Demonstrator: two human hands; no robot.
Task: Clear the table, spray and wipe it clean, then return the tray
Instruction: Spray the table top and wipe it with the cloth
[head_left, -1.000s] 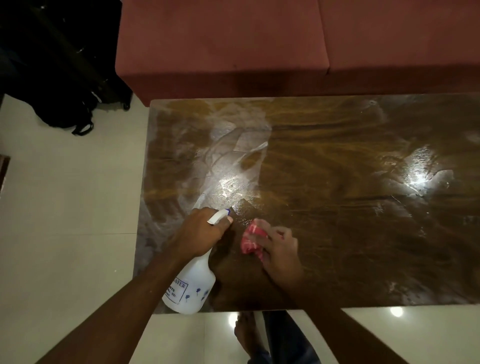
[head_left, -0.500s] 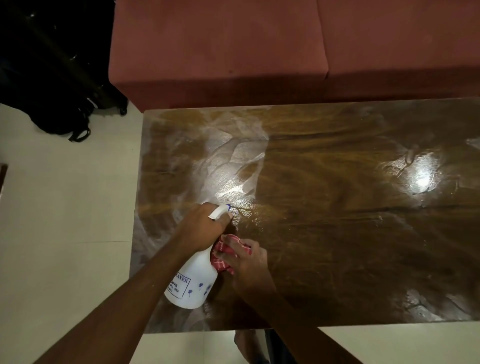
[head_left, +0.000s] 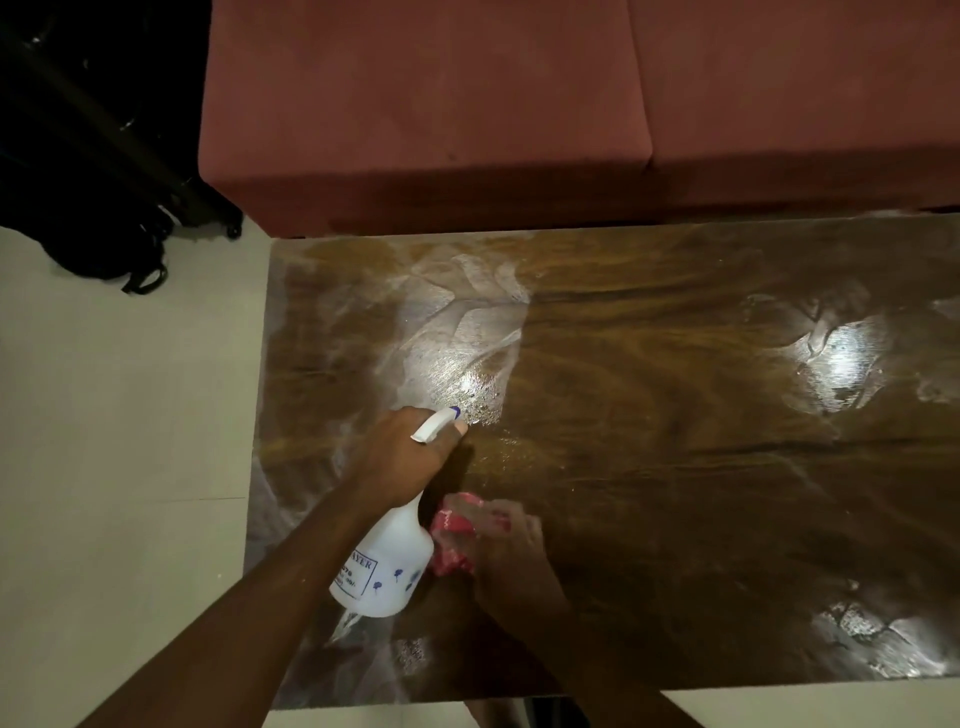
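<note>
A red sofa (head_left: 467, 104) runs along the far edge of the wooden worktop (head_left: 649, 467), which carries nothing but the person's two hands and their tools; the tray is nowhere in view. Wet smears shine toward the far-left corner and near the right edge, while the middle looks drier.

Off the far-left corner a black bag (head_left: 104, 244) slumps on the pale floor (head_left: 119, 415), well apart from the work.

By the near-left corner the left hand (head_left: 405, 457) grasps the white spray bottle (head_left: 387, 566) round its neck, fingers curled at the trigger, nozzle aimed toward the far edge at a patch of fresh droplets (head_left: 483, 410). Just beside the bottle the right hand (head_left: 514, 556) has the red cloth (head_left: 452, 525) bunched under its fingers against the wood; blur hides how tightly.

I'd say this is the spray-and-wipe stage. To do it well, mist lightly ahead of the cloth, then wipe in long overlapping strokes toward the right edge. The bottle crowds the cloth hand; lifting it aside would free the stroke.
</note>
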